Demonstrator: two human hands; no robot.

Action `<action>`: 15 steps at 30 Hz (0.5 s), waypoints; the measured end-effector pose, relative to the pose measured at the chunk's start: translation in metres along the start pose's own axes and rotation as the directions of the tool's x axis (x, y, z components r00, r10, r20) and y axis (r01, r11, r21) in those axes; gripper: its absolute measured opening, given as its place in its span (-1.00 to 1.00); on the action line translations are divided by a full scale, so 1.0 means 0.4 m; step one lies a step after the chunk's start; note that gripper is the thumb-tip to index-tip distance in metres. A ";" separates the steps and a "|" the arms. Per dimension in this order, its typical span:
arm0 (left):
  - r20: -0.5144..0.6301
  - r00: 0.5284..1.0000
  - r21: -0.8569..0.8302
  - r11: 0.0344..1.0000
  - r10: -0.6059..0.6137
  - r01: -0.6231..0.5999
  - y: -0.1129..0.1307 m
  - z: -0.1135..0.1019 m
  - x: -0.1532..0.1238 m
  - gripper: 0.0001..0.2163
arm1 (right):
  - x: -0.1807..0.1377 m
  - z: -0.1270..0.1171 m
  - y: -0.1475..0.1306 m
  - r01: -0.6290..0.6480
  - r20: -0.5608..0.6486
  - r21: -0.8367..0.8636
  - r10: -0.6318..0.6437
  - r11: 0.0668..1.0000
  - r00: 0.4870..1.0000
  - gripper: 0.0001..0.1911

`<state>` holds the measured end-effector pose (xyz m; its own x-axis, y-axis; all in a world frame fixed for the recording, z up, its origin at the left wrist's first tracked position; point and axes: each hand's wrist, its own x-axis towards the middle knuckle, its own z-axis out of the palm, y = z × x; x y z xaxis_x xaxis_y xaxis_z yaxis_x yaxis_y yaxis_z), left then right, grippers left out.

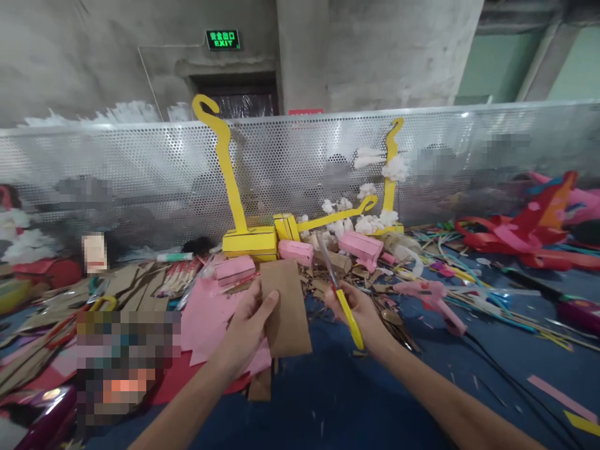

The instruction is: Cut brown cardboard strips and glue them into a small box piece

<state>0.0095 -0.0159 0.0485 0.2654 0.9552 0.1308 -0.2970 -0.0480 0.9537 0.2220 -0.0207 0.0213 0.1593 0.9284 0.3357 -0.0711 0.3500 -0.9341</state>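
My left hand (253,319) grips a rectangular piece of brown cardboard (288,312) by its left edge, thumb on the front face. Yellow-handled scissors (344,309) are in my right hand (359,306), their blades pointing up and slightly left, apart from the cardboard. Beyond the cardboard lie small pink paper-covered boxes (296,252) and a yellow box (250,242) with a tall hooked yellow strip (229,181) standing on it. Pink paper sheets (204,319) spread on the table under my left forearm.
A pink glue gun (435,303) with a black cord lies right of my right hand. Cardboard scraps (328,284) and white fluffy tufts (370,222) litter the back. Red paper shapes (520,240) lie far right. A perforated metal barrier (290,162) runs along the blue table's (323,400) far side.
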 end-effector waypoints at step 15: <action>0.242 0.970 0.109 0.994 -0.034 0.007 -0.053 -0.004 -0.072 -0.54 | -0.064 0.040 0.000 -0.065 0.214 0.012 0.061 0.998 0.975 -0.66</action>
<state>0.0066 -0.0420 0.0240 0.4896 0.8571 0.1604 -0.1932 -0.0728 0.9785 0.2021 -0.0425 0.0145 -0.0597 0.9533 0.2961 -0.0936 0.2899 -0.9525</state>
